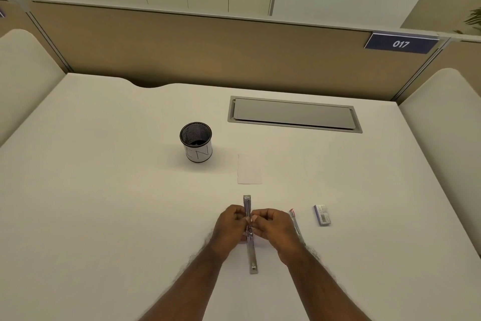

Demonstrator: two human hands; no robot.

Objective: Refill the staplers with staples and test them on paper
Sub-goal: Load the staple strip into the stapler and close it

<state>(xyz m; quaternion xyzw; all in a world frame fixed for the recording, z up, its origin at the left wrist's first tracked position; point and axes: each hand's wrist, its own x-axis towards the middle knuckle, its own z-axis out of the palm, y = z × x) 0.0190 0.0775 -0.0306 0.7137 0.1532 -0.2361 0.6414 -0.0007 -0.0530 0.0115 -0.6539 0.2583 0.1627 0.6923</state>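
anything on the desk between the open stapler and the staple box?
Yes. In the head view a second stapler with a red tip lies between the open stapler and the staple box, partly behind the right hand.

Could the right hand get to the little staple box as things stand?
Probably yes. The staple box lies in the open to the right of the right hand; only a second stapler lies between, low enough to pass over, though both hands hold the opened stapler.

My arms are bare from the lower edge of the view, around six o'clock, up to the wrists; no sleeve, cuff or glove covers them; fine hair shows along both forearms; my left hand [230, 221] and right hand [270, 224] carry no ring, watch or band that I can make out; the nails look short and plain.
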